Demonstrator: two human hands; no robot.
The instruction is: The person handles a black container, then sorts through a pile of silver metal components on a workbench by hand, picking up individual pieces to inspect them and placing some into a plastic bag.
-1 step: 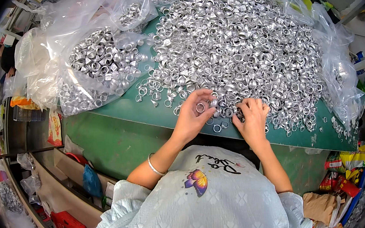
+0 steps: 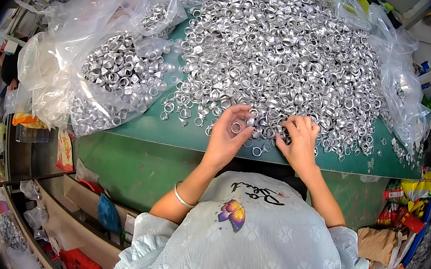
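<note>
Sorting bench, green table (image 2: 142,160). Our left hand (image 2: 225,139) pinches one small silver metal ring (image 2: 236,128) between thumb and fingertips, lifted just off the near edge of the big heap of rings (image 2: 280,44). Our right hand (image 2: 299,137) lies palm down, fingers curled into the heap's edge; we cannot tell what it grips. Step in hand, we judge: picking single rings out for checking. The next move calls for a fine pinch without dragging neighbours. Clear bags of rings (image 2: 115,74) lie to the left.

left hand (image 2: 227,138) pinching metal ring (image 2: 236,128); right hand (image 2: 299,142) on ring heap (image 2: 280,44), green table (image 2: 182,133).
</note>
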